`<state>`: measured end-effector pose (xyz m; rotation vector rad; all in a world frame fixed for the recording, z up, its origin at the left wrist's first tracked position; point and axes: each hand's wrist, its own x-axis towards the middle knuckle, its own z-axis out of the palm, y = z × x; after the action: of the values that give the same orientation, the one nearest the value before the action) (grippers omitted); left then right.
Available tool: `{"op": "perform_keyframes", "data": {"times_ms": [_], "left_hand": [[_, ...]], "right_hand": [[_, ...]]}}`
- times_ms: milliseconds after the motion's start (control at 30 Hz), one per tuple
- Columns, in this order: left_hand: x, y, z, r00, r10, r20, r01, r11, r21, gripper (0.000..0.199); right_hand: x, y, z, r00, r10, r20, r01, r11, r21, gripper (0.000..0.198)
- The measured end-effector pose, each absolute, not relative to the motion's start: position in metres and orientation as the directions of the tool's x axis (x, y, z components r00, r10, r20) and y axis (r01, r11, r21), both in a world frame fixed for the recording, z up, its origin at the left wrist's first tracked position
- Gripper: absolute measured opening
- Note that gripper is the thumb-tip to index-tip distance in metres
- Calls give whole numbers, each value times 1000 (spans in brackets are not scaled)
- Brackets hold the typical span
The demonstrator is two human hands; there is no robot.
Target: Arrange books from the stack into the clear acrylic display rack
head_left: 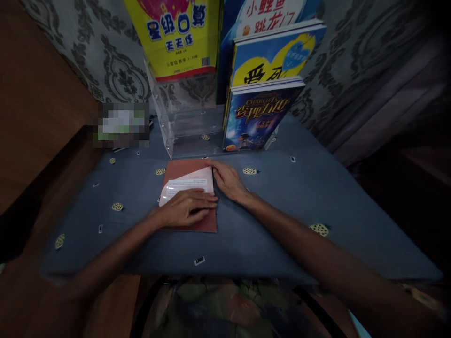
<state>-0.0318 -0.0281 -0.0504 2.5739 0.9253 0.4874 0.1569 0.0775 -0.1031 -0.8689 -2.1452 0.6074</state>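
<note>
A thin book (pixel 190 223) with a reddish-brown cover and a pale printed panel lies flat on the cloth-covered table. My left hand (pixel 186 206) rests across its lower half, fingers stretched out flat toward the right edge. At the book's upper right corner is my right hand (pixel 230 183), its fingers closed on the edge there; the thumb lies along the right side. Just beyond the book stands a clear plastic rack (pixel 190 145). The table surface under the book and the parts of the cover beneath my left hand are hidden.
In the rack's right side stand several upright books, a dark blue one (pixel 259 117) in front. A yellow book (pixel 179 47) stands at its back left. A blurred-out item (pixel 121 124) lies at the table's (pixel 275 244) far left. Behind is a patterned curtain (pixel 123 70).
</note>
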Motion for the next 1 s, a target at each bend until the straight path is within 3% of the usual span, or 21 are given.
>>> {"op": "perform_keyframes", "data": {"times_ms": [100,300,567,767,867,1000], "left_hand": [[-40,5,-58,677,705,211,607,-697,381,37],[-57,48,-72,517,819,248,722,-573,387,42],[-51,-33,-58,643,721,258,630,-690,358,37],[-46,-108,-54,650,719,244,581,-678,451,41],[-49,-114,-53,646,729,228,590,-666,457,38],[-59,-81,-49,601,785,148,705,-608,364,36]], "right_hand": [[157,77,-102,-501,742,445,400,655,-641,43],[157,76,-98,-529,717,453,387,680,-623,42],[153,76,-101,-517,733,442,455,673,-583,41],[151,75,-100,-534,711,457,471,699,-537,42],[149,73,-98,-545,709,447,507,703,-498,41],[146,69,-96,-585,710,392,558,703,-441,38]]}}
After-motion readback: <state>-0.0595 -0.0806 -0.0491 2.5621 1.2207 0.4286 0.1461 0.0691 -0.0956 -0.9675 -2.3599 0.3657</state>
